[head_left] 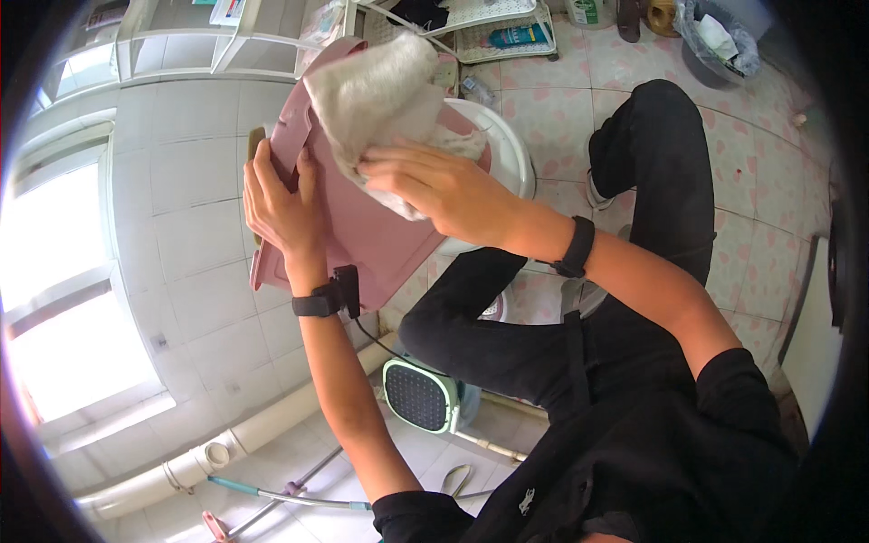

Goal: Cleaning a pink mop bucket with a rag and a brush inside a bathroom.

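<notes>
A pink plastic storage box (385, 249) is tilted up in front of me, partly over a round white basin (518, 154). My left hand (282, 204) grips its left rim, with the thumb on the inner side and the fingers over the edge. In my right hand (448, 190) is a bunched white cloth (371, 90), held against the box's upper part. The cloth covers much of that part, and some of my right fingertips are buried in its folds. A dark band with a small device and cable sits on my left wrist.
A white rack (502, 41) with bottles stands at the back, with a lined trash bin (720, 45) at the far right. Left is a tiled wall with a window (68, 290). Below it run a thick pipe (195, 466) and mop poles (299, 500). A green-rimmed object (419, 396) sits near my leg.
</notes>
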A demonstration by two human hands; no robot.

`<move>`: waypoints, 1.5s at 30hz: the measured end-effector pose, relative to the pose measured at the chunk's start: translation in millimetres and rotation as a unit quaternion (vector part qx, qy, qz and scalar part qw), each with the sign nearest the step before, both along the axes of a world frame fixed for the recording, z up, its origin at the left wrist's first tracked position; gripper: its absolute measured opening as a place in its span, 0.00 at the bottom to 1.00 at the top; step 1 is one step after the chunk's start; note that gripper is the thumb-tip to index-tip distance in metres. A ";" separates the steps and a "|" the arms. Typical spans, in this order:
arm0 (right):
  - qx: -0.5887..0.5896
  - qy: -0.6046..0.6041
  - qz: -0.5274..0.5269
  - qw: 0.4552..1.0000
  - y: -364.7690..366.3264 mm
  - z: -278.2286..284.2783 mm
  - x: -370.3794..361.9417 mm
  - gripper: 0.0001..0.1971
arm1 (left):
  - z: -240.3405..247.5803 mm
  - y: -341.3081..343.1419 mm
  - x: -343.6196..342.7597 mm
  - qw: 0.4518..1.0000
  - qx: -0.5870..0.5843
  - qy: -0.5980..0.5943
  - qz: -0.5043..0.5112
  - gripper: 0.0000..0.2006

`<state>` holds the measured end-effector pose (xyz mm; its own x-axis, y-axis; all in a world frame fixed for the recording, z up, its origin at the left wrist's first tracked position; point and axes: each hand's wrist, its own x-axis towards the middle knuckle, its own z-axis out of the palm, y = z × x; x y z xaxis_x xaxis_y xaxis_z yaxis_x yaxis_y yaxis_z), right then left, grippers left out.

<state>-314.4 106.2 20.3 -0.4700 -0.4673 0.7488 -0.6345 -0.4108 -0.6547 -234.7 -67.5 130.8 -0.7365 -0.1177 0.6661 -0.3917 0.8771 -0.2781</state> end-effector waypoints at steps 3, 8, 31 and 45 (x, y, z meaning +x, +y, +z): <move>0.002 0.058 -0.043 0.997 13.1 -18.2 4.0 0.23 | -2.1 0.7 2.5 1.000 0.004 -0.008 -0.005 0.21; 0.128 -0.225 -0.044 0.965 33.8 -65.1 6.1 0.37 | -5.7 0.9 10.1 1.000 0.016 0.009 -0.011 0.21; -0.013 -0.264 -0.049 0.963 7.0 -19.5 -0.6 0.36 | -21.1 26.8 46.4 0.991 -0.130 0.013 -0.037 0.22; 0.139 -0.376 -0.065 0.914 23.0 -72.4 17.0 0.33 | -33.0 46.9 63.0 0.986 -0.159 0.054 -0.017 0.24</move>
<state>-297.4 129.2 -52.1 -0.8678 -0.4942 0.0524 0.0060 -0.1159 -0.9932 -171.7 -20.7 97.8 -0.6587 0.1332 0.7405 -0.4064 0.7653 -0.4992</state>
